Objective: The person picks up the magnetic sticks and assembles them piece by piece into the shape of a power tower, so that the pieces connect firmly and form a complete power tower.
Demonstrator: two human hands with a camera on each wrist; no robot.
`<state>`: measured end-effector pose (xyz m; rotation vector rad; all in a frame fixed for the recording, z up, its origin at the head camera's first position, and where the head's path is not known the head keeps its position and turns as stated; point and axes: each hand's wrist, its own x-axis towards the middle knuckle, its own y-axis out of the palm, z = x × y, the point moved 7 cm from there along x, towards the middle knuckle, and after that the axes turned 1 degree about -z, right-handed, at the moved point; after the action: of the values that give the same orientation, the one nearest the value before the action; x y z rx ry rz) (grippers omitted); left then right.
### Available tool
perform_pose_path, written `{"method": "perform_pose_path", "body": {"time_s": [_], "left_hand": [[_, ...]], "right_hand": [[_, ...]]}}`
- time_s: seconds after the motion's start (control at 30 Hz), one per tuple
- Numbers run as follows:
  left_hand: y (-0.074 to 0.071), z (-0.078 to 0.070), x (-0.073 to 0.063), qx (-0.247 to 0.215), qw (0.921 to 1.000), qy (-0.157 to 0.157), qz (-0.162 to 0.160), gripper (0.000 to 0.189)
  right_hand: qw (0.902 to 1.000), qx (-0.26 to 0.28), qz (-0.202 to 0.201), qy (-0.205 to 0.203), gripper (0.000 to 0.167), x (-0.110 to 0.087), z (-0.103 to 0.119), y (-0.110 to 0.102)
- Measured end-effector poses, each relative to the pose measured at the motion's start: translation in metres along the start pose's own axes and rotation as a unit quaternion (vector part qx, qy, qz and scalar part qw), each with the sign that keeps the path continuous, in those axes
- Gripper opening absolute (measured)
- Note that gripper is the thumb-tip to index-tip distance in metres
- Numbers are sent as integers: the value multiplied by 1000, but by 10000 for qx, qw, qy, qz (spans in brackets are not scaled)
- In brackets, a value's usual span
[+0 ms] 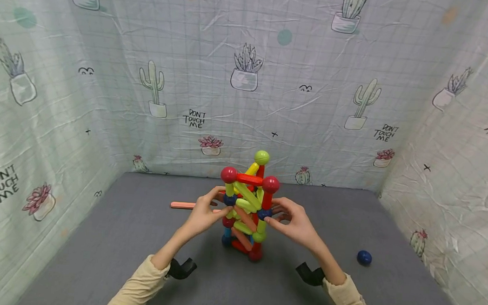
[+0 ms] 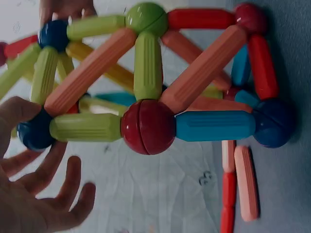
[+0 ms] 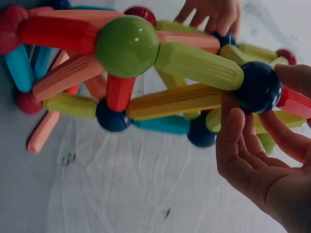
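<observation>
A tall tower of coloured rods and balls (image 1: 245, 218) stands upright on the grey table, in front of both arms. My left hand (image 1: 201, 214) pinches a dark blue ball (image 2: 36, 128) on the tower's left side, its other fingers spread below the ball in the left wrist view. On the opposite side, my right hand (image 1: 296, 225) holds another dark blue ball (image 3: 260, 86) between thumb and fingers. Red balls (image 1: 229, 175) and a lime-green ball (image 1: 262, 158) top the structure. Diagonal orange rods (image 2: 204, 70) brace its lower levels.
Loose orange rods (image 1: 182, 205) lie behind the tower to the left, with red rods (image 2: 228, 189) beside them in the left wrist view. A single blue ball (image 1: 364, 258) rests on the table at right. Printed cloth (image 1: 289, 104) encloses the back and sides.
</observation>
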<state>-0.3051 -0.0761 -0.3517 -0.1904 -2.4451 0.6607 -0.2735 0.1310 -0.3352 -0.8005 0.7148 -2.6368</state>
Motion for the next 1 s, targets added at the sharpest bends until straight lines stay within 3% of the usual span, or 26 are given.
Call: {"method": "perform_pose_path", "body": {"time_s": [0.2,0.4,0.57,0.7,0.83,1.0], "left_hand": [[-22,22,-2,-740,9960,-351,348,40],[-47,46,-5,-1141,9895,-728,502,44],[-66,64,-5,-1761,9779,-857,732,39],[-76,80,-4,-2099,9691,-989,832,39],[-82,95,-2,-2227,9642,-1215,770,51],[-84,103,0,-2401,9605,-1265,618,53]], "right_hand": [[9955,321,422,-788,41,-1,27,33],[9855,553,874,-1348,47,3,46,69],[9759,306,1344,-1691,48,10,57,98],[9691,287,1505,-1934,38,17,54,107],[9747,506,810,-2023,20,30,33,89],[9889,289,-621,-1320,14,58,-13,56]]}}
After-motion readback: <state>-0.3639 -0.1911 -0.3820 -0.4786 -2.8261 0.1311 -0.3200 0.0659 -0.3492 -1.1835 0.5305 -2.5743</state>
